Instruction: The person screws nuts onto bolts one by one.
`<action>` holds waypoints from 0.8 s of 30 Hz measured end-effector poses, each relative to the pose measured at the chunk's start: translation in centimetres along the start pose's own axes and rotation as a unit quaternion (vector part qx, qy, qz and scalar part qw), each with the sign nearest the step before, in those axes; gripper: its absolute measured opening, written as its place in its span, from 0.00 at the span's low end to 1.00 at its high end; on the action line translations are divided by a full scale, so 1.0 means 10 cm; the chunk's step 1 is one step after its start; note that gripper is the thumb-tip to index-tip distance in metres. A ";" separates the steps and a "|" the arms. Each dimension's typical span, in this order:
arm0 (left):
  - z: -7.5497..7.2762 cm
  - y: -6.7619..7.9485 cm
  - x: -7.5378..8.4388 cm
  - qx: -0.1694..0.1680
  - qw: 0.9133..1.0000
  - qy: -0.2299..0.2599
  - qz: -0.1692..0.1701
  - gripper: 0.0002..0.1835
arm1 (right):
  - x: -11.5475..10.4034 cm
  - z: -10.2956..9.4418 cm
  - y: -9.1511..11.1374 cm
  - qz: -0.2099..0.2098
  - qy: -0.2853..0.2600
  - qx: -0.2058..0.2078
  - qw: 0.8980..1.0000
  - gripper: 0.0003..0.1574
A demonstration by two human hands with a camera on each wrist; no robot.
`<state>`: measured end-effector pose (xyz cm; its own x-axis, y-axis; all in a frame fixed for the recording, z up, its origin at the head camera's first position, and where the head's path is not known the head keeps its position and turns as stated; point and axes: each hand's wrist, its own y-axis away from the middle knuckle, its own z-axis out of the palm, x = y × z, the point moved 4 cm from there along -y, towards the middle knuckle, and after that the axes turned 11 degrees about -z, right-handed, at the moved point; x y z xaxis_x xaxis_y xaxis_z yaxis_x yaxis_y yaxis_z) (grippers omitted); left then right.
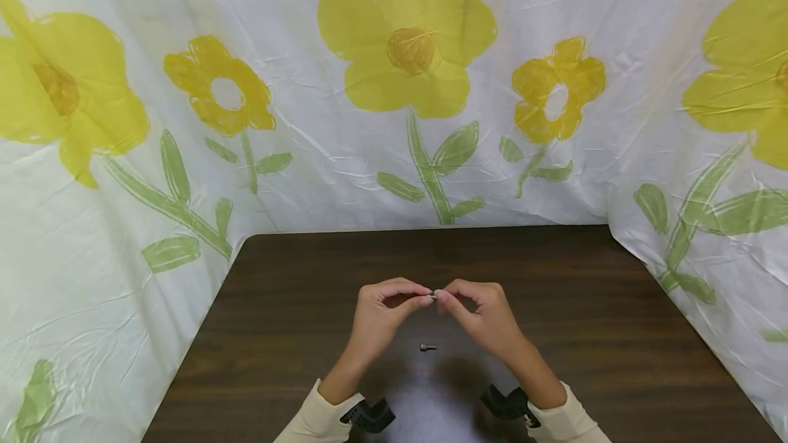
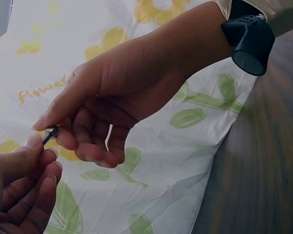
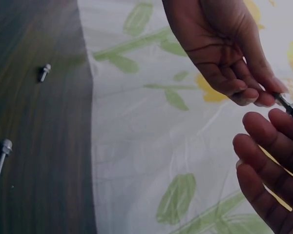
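My left hand (image 1: 382, 313) and my right hand (image 1: 483, 313) meet above the table, fingertips almost touching. Between them is a small metal bolt (image 2: 48, 135), partly hidden by the fingers. Seen from the left wrist, the left hand (image 2: 19, 185) pinches the bolt's shank end, while thumb and forefinger of the right hand (image 2: 112, 87) grip its thicker end. A second metal bolt (image 1: 427, 347) lies on the table just below the hands. The right wrist view has two bolts lying on the tabletop, one smaller bolt (image 3: 45, 72) and one nearer bolt (image 3: 4, 156).
The dark wooden table (image 1: 295, 347) reaches back to a white cloth (image 1: 295, 190) printed with yellow flowers, which hangs behind it and at both sides. Each wrist wears a black camera mount, such as the left mount (image 1: 369, 417).
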<state>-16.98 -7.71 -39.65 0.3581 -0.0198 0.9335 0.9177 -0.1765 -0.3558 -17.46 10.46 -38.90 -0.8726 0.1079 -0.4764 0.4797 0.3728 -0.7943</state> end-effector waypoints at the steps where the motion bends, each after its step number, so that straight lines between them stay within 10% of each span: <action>1: 0.00 0.00 0.00 0.000 1.000 0.000 0.000 0.05 | 0.00 0.00 0.00 0.000 0.003 0.001 1.000 0.15; 10: 0.00 -0.01 0.00 0.004 1.000 0.004 0.000 0.04 | 0.02 -0.01 0.01 0.021 0.006 -0.005 1.000 0.16; 24: -0.04 -0.01 -0.02 0.009 1.000 0.015 0.004 0.05 | -0.03 -0.06 -0.03 -0.071 -0.004 0.027 0.997 0.21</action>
<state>-17.24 -8.12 -39.76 0.3610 -0.0502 0.9312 0.9177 -0.1586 -0.3643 -17.42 10.88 -38.30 -0.9315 0.0503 -0.3602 0.3556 0.3343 -0.8728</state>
